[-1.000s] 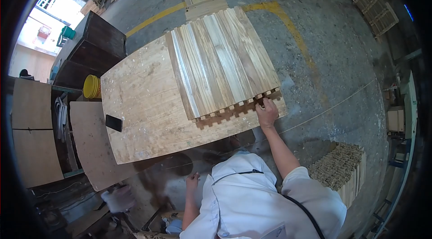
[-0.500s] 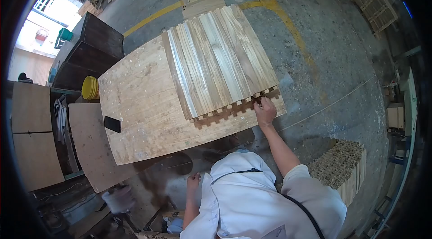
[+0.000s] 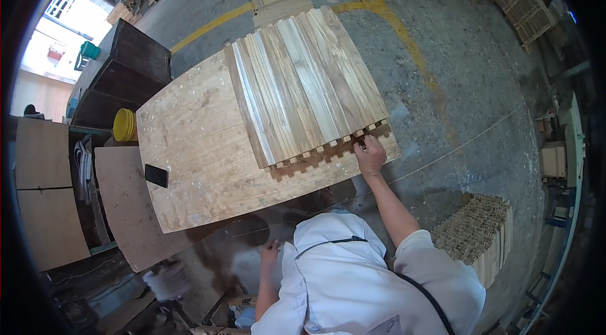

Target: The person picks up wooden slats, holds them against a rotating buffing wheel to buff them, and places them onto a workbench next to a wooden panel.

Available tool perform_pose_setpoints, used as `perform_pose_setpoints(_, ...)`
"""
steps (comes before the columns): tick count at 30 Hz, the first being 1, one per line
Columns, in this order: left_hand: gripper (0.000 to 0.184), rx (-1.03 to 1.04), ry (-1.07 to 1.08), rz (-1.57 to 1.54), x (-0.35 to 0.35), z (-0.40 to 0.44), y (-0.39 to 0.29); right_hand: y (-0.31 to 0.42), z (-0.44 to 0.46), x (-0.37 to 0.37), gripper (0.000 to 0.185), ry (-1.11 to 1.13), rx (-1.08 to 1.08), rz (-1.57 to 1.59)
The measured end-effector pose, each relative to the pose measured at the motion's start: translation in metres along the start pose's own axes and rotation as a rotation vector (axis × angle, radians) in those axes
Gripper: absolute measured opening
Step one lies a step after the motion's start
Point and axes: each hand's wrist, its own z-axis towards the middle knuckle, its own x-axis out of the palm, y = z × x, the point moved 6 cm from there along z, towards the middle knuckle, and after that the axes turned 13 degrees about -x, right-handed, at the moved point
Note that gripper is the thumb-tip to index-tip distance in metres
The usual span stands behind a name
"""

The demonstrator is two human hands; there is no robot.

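A: Where to log the slatted wooden panel [image 3: 309, 86] against the grip?
B: Flat over the right part of the worktop [image 3: 196, 127]. Right hand [image 3: 371, 157] at the toothed near end, towards the panel's right corner, fingers bent together. Could not make out whether pinching a tooth or just touching. Left hand [image 3: 269, 251] low beside the white shirt [image 3: 341, 278], off the worktop, fingers curled; hold likewise unreadable.
A: Edges, room?
B: Narrow bare strip between toothed end and worktop's near edge. Tight margin along the right edge, concrete floor [image 3: 429, 139] beyond. Wide bare stretch to the left, with phone [image 3: 156, 175] by the left edge.
A: Changed since a second back?
B: Barely. Right hand at the same stretch of teeth; whole scene slid slightly leftward in view.
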Motion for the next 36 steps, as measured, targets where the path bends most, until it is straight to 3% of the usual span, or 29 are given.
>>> perform_pose_setpoints(8, 0.048, -0.014, 0.013, 0.041, -0.003, -0.005, 0.002, 0.000, -0.002, -0.004, 0.019, -0.027, -0.013, 0.039)
perform_pose_setpoints(11, 0.048, -0.018, -0.028, 0.024, -0.009, -0.019, -0.011, 0.005, -0.001, -0.020, 0.023, -0.096, 0.081, 0.131)
perform_pose_setpoints(20, 0.048, -0.074, -0.017, 0.057, -0.015, -0.011, 0.019, -0.017, 0.001, -0.011, 0.031, -0.074, 0.149, -0.107)
perform_pose_setpoints(25, 0.039, 0.053, -0.019, 0.068, -0.013, -0.022, 0.006, -0.019, 0.001, -0.008, 0.028, -0.065, 0.127, -0.174)
perform_pose_setpoints(27, 0.037, 0.130, -0.050, 0.310, -0.014, -0.015, -0.007, -0.016, 0.002, -0.009, 0.030, -0.063, 0.127, -0.208)
perform_pose_setpoints(29, 0.039, 0.105, -0.023, 0.149, -0.008, -0.022, -0.013, -0.022, -0.003, -0.010, 0.030, -0.062, 0.176, -0.151)
perform_pose_setpoints(36, 0.042, 0.111, 0.078, 0.328, -0.009, 0.019, -0.021, -0.014, 0.003, -0.021, 0.029, -0.158, 0.154, -0.160)
